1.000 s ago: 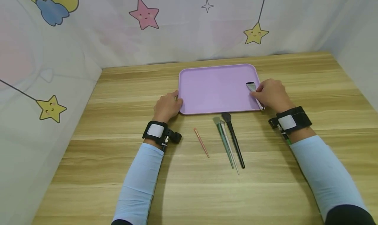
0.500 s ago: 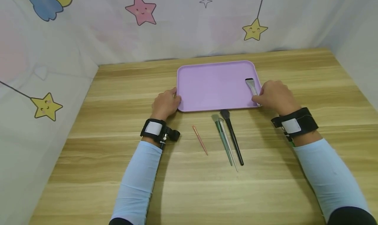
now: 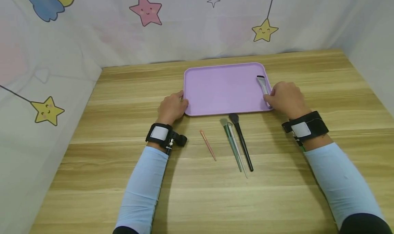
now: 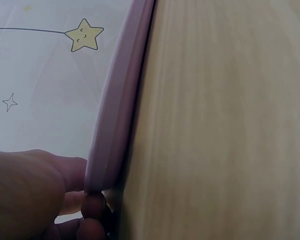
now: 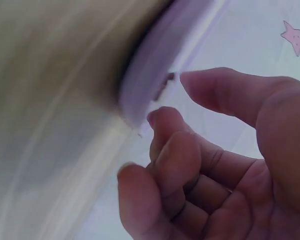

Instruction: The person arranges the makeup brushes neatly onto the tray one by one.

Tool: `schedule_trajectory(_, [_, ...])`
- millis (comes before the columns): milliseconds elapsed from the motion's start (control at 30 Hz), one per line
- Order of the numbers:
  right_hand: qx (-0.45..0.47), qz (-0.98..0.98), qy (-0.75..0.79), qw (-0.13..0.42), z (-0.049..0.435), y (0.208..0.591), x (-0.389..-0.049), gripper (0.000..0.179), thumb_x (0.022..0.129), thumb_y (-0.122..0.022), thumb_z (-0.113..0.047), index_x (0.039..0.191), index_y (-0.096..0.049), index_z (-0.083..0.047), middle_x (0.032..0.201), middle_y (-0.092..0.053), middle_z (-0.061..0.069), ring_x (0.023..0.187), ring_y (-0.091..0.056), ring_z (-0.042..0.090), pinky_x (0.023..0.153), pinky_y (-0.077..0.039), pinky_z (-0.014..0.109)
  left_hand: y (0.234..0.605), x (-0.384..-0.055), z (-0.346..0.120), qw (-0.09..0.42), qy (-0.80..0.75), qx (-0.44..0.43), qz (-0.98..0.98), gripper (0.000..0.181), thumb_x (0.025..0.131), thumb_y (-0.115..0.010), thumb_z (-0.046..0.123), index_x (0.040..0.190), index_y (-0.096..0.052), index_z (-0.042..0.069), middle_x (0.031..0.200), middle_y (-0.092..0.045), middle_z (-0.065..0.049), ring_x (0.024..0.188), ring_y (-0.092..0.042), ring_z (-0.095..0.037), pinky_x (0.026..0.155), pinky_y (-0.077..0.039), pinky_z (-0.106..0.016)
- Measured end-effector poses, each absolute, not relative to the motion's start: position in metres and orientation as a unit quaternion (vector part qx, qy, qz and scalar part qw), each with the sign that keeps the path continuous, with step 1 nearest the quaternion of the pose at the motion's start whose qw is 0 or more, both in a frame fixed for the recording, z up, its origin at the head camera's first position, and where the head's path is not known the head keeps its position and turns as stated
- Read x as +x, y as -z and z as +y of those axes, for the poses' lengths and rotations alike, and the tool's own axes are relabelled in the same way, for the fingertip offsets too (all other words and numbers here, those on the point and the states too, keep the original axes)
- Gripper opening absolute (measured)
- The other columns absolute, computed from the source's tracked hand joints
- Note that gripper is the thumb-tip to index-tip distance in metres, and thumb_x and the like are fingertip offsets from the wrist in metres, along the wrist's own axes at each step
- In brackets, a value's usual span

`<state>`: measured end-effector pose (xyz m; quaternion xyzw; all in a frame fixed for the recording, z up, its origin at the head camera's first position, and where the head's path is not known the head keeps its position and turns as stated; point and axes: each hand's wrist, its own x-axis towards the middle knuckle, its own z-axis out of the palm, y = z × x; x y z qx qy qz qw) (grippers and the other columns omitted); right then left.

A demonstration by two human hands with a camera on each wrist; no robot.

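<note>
A light purple tray [image 3: 226, 90] lies near the back of the table. My left hand [image 3: 172, 108] grips its near left corner, thumb on the rim and fingers curled lower at the edge, as the left wrist view shows. Inside the tray, along its right side, lies a flat makeup brush [image 3: 262, 83] with a silver ferrule and dark bristles. My right hand [image 3: 287, 99] is at the tray's right edge, thumb over the brush's handle. In the right wrist view the thumb [image 5: 215, 90] and fingers stand apart, with a gap between them.
In front of the tray lie a green-handled brush [image 3: 232, 145], a thin white brush [image 3: 238, 152] and a black brush [image 3: 243, 143], close together. A short pink brush [image 3: 208, 145] lies left of them. A printed curtain [image 3: 184, 39] hangs behind the table.
The flat brush has slid farther into the tray, away from me, and its handle end now lies inside the rim. My right hand shifted slightly; my left hand kept its grip on the tray.
</note>
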<state>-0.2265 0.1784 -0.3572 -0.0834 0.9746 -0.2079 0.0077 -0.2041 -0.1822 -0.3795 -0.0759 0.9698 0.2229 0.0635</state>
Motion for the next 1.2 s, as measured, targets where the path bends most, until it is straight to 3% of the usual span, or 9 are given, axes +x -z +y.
schedule_trajectory(133, [-0.076, 0.974, 0.212, 0.003, 0.174, 0.350, -0.223, 0.033, 0.094, -0.067, -0.026, 0.086, -0.073, 0.006, 0.066, -0.060, 0.012, 0.058, -0.053, 0.027, 0.046, -0.037, 0.035, 0.379, -0.204, -0.182, 0.062, -0.223, -0.078, 0.970, 0.056, 0.100, -0.047, 0.036, 0.155, -0.045, 0.023, 0.145, -0.054, -0.017, 0.103, -0.058, -0.036, 0.075, -0.048, -0.047])
schedule_trajectory(300, [-0.081, 0.973, 0.214, 0.010, 0.166, 0.340, -0.217, 0.035, 0.092, -0.070, -0.031, 0.092, -0.074, 0.004, 0.073, -0.062, 0.014, 0.063, -0.053, 0.028, 0.047, -0.037, 0.035, 0.379, -0.205, -0.181, 0.060, -0.223, -0.078, 0.970, 0.056, 0.100, -0.047, 0.036, 0.154, -0.045, 0.022, 0.146, -0.053, -0.016, 0.110, -0.058, -0.037, 0.078, -0.048, -0.050])
schedule_trajectory(467, [-0.094, 0.971, 0.217, 0.024, 0.161, 0.336, -0.213, 0.037, 0.091, -0.071, -0.033, 0.094, -0.075, 0.003, 0.076, -0.062, 0.013, 0.064, -0.053, 0.028, 0.047, -0.037, 0.035, 0.380, -0.205, -0.181, 0.060, -0.222, -0.080, 0.970, 0.056, 0.100, -0.047, 0.037, 0.154, -0.046, 0.022, 0.147, -0.052, -0.016, 0.115, -0.057, -0.037, 0.080, -0.049, -0.051])
schedule_trajectory(800, [-0.122, 0.968, 0.217, 0.027, 0.156, 0.334, -0.208, 0.038, 0.090, -0.072, -0.036, 0.092, -0.075, 0.002, 0.071, -0.061, 0.009, 0.060, -0.052, 0.024, 0.047, -0.037, 0.034, 0.380, -0.205, -0.181, 0.058, -0.225, -0.081, 0.969, 0.056, 0.100, -0.047, 0.036, 0.154, -0.046, 0.023, 0.146, -0.053, -0.016, 0.105, -0.057, -0.035, 0.075, -0.048, -0.048])
schedule_trajectory(1200, [-0.146, 0.967, 0.200, 0.060, 0.152, 0.327, -0.201, 0.041, 0.090, -0.073, -0.039, 0.090, -0.075, 0.001, 0.066, -0.060, 0.006, 0.059, -0.052, 0.023, 0.049, -0.036, 0.034, 0.380, -0.204, -0.181, 0.061, -0.226, -0.084, 0.969, 0.057, 0.100, -0.047, 0.037, 0.154, -0.045, 0.022, 0.148, -0.051, -0.016, 0.106, -0.057, -0.035, 0.076, -0.047, -0.048])
